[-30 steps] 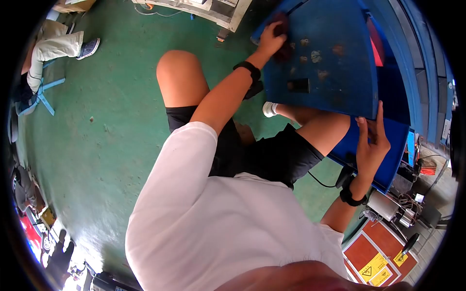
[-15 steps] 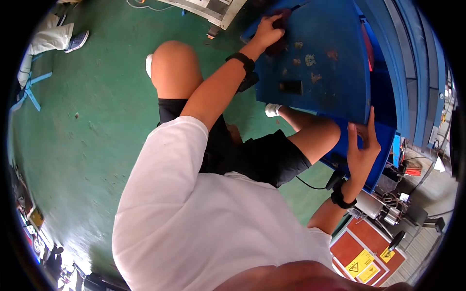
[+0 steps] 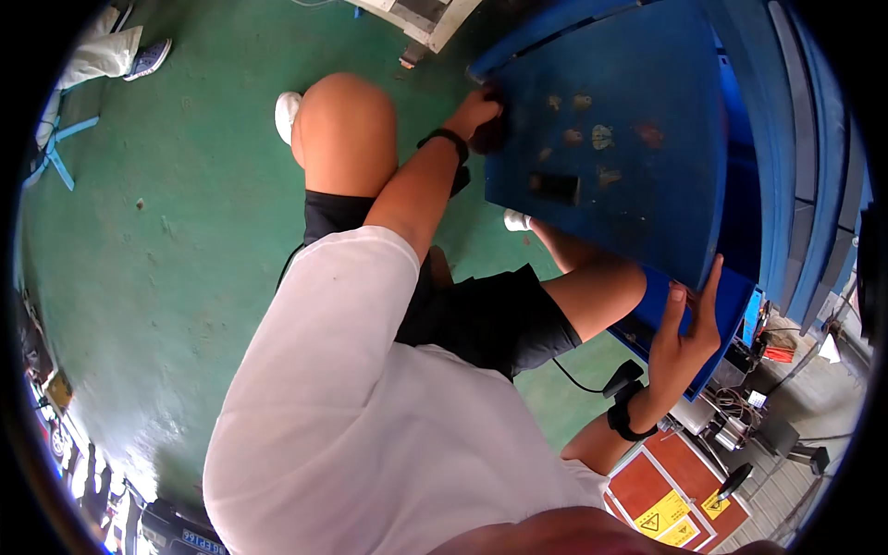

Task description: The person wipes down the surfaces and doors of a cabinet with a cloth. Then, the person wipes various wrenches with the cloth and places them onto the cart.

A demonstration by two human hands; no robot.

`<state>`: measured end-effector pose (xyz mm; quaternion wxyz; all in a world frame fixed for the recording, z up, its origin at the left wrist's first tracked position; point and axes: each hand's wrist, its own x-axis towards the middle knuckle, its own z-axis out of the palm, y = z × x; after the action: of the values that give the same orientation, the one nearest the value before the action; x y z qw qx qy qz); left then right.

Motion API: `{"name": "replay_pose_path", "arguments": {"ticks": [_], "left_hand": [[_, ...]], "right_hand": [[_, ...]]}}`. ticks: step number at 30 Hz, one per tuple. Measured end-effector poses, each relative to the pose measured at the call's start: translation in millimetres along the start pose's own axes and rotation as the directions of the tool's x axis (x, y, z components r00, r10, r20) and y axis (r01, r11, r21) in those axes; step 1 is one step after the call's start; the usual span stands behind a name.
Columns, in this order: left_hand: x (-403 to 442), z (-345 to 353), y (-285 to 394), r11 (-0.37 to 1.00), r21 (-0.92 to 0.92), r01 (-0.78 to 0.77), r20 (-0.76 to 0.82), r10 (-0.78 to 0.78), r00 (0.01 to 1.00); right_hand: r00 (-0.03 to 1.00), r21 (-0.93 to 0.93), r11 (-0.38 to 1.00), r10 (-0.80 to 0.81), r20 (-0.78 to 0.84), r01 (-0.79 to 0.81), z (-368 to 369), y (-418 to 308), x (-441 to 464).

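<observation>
My left hand [image 3: 474, 113] is closed around a dark red cloth [image 3: 488, 129]. It holds the cloth against the far-left edge of a blue cabinet door [image 3: 638, 83]. Worn stickers [image 3: 602, 137] and a dark recessed rectangle [image 3: 555, 188] mark the door's face. At the door's near right corner, my right hand [image 3: 684, 347] grips the edge between thumb and fingers. Part of the cloth is hidden by my left hand.
The blue cabinet body [image 3: 740, 208] stands open behind the door. A pale machine frame [image 3: 421, 20] is at the top. Red-brown panels with yellow warning labels [image 3: 663, 513] lie lower right, near cables. Another person's shoe [image 3: 148, 59] and a light-blue stand [image 3: 60, 153] are upper left.
My left hand has moved with the cloth from the door's face to its left edge, nearer me. The door appears shifted slightly in view; my right hand stays at its corner.
</observation>
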<state>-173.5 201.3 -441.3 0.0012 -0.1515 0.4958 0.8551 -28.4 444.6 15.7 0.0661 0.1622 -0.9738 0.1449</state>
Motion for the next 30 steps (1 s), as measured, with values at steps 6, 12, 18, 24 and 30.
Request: {"name": "replay_pose_path", "arguments": {"ticks": [6, 12, 18, 24, 30], "left_hand": [[5, 25, 73, 0.985, 0.173, -0.007, -0.271, 0.055, 0.961], [8, 7, 10, 0.97, 0.245, -0.001, -0.138, 0.036, 0.99], [27, 22, 22, 0.983, 0.162, 0.084, -0.323, -0.028, 0.946], [35, 6, -23, 0.723, 0.681, -0.118, -0.2, 0.338, 0.92], [16, 26, 53, 0.858, 0.508, 0.076, -0.153, 0.004, 0.988]], "right_hand": [[0.992, -0.001, 0.993, 0.116, -0.04, -0.116, 3, 6, 5], [0.993, 0.01, 0.996, 0.085, -0.087, -0.085, 5, 6, 4], [0.992, 0.046, 0.994, 0.102, -0.073, -0.098, 8, 12, 7], [0.988, 0.111, 0.993, 0.062, -0.14, -0.046, 15, 16, 7], [0.988, 0.064, 0.995, 0.087, -0.129, -0.079, 14, 14, 5]]}}
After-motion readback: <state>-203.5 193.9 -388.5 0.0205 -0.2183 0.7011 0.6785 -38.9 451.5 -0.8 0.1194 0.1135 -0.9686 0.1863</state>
